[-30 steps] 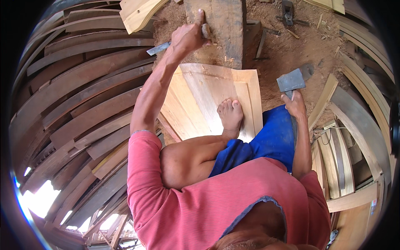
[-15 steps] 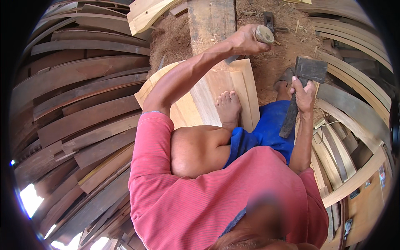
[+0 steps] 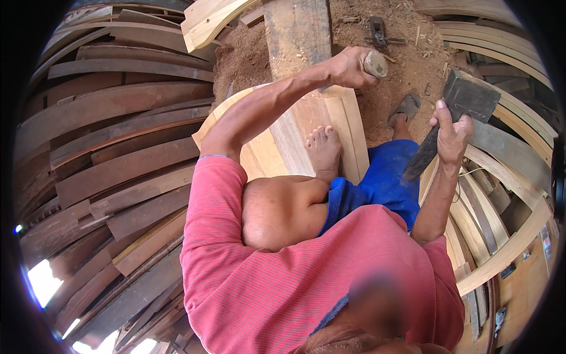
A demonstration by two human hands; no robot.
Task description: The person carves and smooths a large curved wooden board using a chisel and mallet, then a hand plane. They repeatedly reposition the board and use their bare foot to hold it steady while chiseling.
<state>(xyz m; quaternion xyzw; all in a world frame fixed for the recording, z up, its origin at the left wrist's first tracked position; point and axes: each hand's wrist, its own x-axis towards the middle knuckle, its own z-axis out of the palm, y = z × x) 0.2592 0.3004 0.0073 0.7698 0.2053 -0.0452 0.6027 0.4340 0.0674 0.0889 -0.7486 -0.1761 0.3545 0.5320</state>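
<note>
My left hand (image 3: 351, 68) is closed round the thick handle of a chisel (image 3: 375, 64), its round pale butt end facing right. Most of the chisel is hidden by the hand, over the far edge of a pale wooden panel (image 3: 259, 147). My left foot (image 3: 323, 152) presses bare on that panel. Off to the right, my right hand (image 3: 453, 138) grips a dark wooden mallet (image 3: 471, 99) by its handle, close under the block-shaped head. The mallet is raised apart from the chisel, its handle slanting down toward my blue shorts.
A worn plank (image 3: 298, 35) runs away from the panel across sawdust (image 3: 242, 56). A dark hand plane (image 3: 378, 32) lies on the ground beyond my hands. Curved boards are stacked at left (image 3: 118, 118) and right (image 3: 495, 50). A curved pale frame (image 3: 504, 256) stands near my right elbow.
My right hand has swung the mallet outward to the right, farther from the chisel. My left hand has shifted slightly down in the picture, still holding the chisel.
</note>
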